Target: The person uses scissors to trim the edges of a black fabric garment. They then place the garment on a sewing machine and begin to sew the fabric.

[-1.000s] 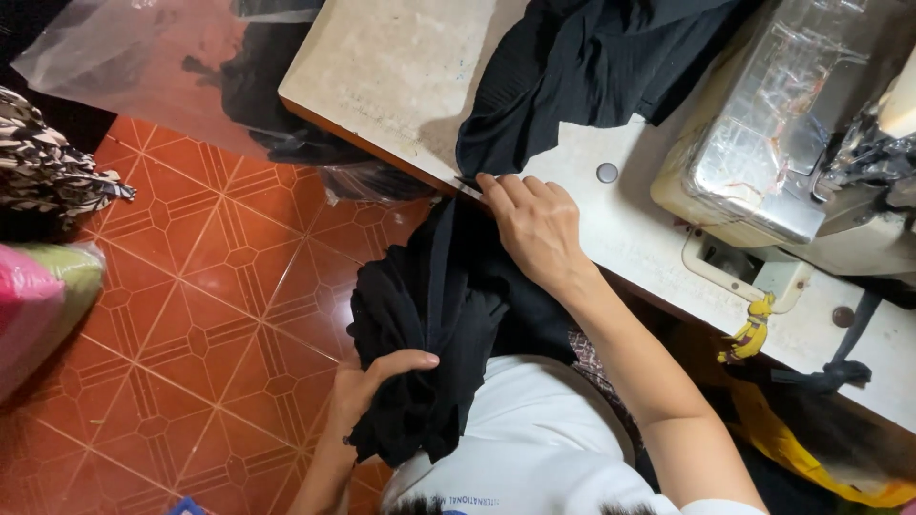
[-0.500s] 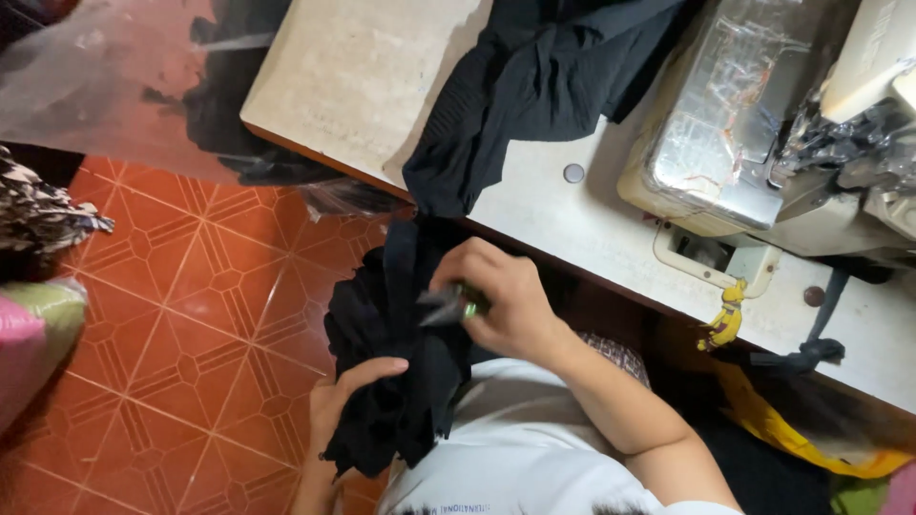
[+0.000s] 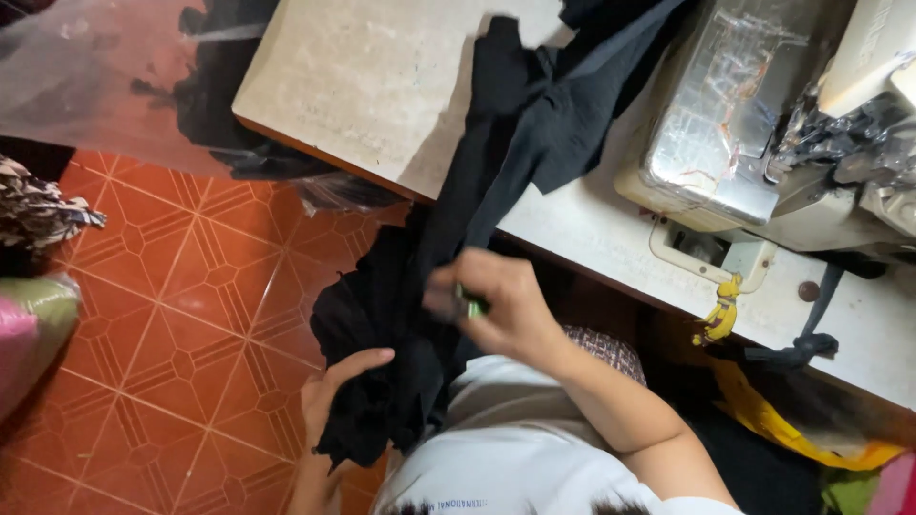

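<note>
The light is soft and even, bright on the pale table (image 3: 382,86) and the orange floor (image 3: 172,315), and it makes shiny white spots on the silver sewing machine (image 3: 735,124) and on the clear plastic bag (image 3: 86,76). The black cloth (image 3: 420,315) is so dark that its folds are hard to see, and a dark shadow lies under the table edge. The right hand (image 3: 496,305) looks smeared and blurry, while the left hand (image 3: 334,391) looks sharper.
</note>
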